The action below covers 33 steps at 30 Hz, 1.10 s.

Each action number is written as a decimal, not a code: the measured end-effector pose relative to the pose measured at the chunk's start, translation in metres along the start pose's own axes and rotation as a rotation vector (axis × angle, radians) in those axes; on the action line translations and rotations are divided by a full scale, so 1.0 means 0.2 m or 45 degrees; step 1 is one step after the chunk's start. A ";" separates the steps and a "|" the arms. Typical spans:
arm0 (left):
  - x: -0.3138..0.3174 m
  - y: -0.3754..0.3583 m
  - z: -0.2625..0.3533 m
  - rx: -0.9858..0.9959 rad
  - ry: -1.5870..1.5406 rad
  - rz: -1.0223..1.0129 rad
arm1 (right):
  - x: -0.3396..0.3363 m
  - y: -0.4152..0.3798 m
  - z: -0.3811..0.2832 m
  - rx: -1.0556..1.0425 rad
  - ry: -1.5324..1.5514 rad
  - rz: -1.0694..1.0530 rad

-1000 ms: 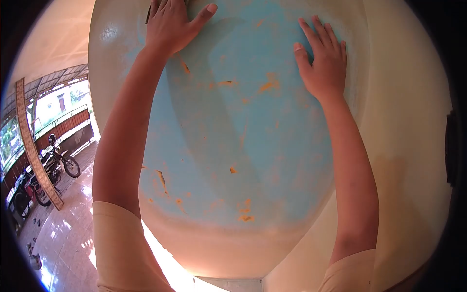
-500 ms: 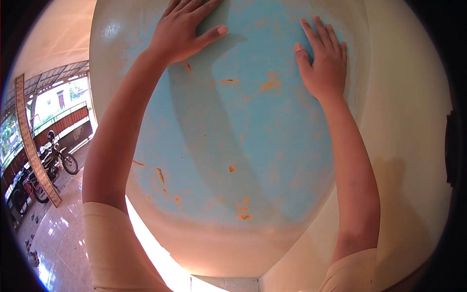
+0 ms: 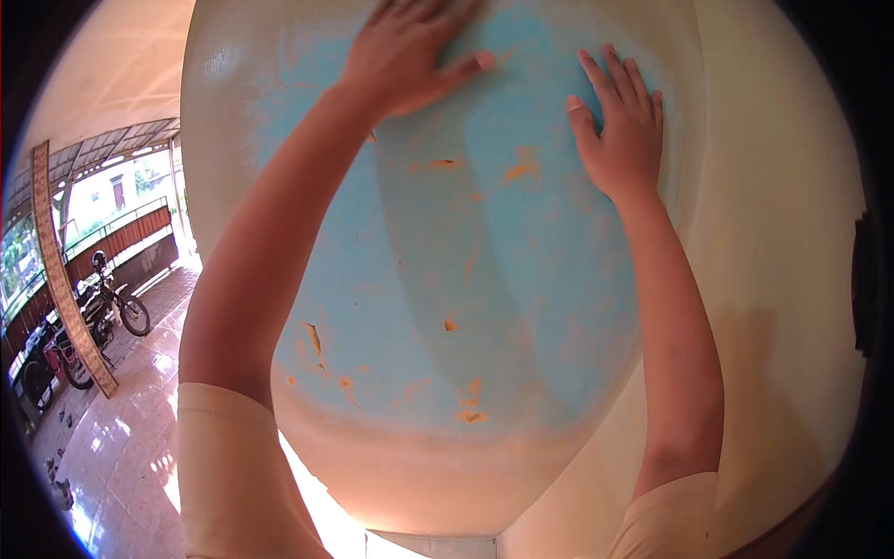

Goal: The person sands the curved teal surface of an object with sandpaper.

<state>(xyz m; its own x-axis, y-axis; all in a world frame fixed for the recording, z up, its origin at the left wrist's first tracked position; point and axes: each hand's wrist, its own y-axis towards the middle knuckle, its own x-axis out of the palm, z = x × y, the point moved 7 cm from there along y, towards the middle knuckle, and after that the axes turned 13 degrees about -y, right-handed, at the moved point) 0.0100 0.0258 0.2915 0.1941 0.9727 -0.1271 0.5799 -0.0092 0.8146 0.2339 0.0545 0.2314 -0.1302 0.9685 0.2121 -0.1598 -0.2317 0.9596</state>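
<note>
1. Single head-worn view, fisheye, dark rounded edges.
2. Faces straight at the blue painted wall (image 3: 466,279), very close, filling most of the frame.
3. Both arms reach up into view from below.
4. Left of the wall, far off: tiled floor (image 3: 121,438), parked motorbike (image 3: 112,303).

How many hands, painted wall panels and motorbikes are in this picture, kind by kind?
Hands flat on the wall: 2, left hand and right hand
Blue painted wall with chipped patches: 1
Motorbike parked outside: 1
Total: 4
</note>
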 end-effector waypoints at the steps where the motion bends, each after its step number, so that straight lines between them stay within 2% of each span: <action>1: -0.02 0.01 -0.08 -0.159 0.038 0.052 | 0.00 0.00 0.00 -0.001 0.005 0.001; 2: -0.04 0.01 -0.14 -0.312 0.073 0.101 | 0.01 0.00 0.00 0.000 0.005 0.003; 4: -0.03 0.00 -0.05 -0.371 0.069 0.095 | 0.00 -0.01 0.00 0.006 0.010 -0.005; 6: 0.01 -0.02 0.07 -0.171 0.048 0.109 | 0.00 0.00 0.00 0.002 0.008 0.001; 7: 0.02 -0.03 0.09 -0.148 0.010 0.038 | 0.00 0.00 0.01 0.006 0.005 0.004; 11: -0.02 0.01 -0.03 -0.114 0.068 0.084 | 0.01 0.01 0.01 -0.003 -0.001 -0.003; 13: -0.02 0.02 -0.02 -0.364 0.108 0.184 | 0.01 -0.01 0.01 0.007 0.005 -0.018; 14: 0.00 0.00 0.03 -0.362 0.106 0.172 | 0.01 -0.01 0.01 -0.005 0.014 0.001; 16: 0.04 -0.02 0.15 -0.153 0.061 0.147 | 0.00 0.00 0.01 -0.024 0.020 0.022; 20: -0.05 -0.02 -0.02 -0.136 0.017 0.020 | 0.01 0.01 0.01 -0.045 -0.009 0.030; 21: -0.09 -0.02 -0.12 -0.279 0.042 0.036 | 0.00 0.01 0.02 -0.045 -0.013 0.033; 22: -0.09 -0.02 -0.13 -0.273 0.041 0.033 | 0.01 0.01 0.02 -0.039 -0.014 0.032; 24: -0.13 -0.05 -0.18 -0.493 0.086 0.135 | 0.01 0.00 0.01 -0.023 -0.053 0.035; 26: -0.07 -0.05 -0.10 -0.559 0.062 0.142 | 0.01 0.00 -0.01 -0.006 -0.054 0.030; 28: -0.01 -0.05 0.06 -0.352 0.114 0.220 | 0.00 -0.01 0.00 0.015 -0.065 0.028; 29: 0.01 -0.05 0.10 -0.349 0.113 0.222 | 0.00 -0.01 0.00 0.010 -0.078 0.023; 31: 0.03 -0.06 0.20 -0.200 -0.002 0.169 | 0.00 -0.01 0.00 -0.002 -0.086 0.016; 33: 0.00 -0.06 0.17 -0.146 -0.055 0.097 | 0.00 -0.01 0.00 -0.006 -0.071 0.011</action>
<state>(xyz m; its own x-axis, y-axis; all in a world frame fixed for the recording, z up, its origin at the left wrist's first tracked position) 0.0290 0.0179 0.2620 0.2691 0.9594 -0.0848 0.4682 -0.0534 0.8820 0.2346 0.0555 0.2301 -0.0768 0.9700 0.2306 -0.1633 -0.2404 0.9568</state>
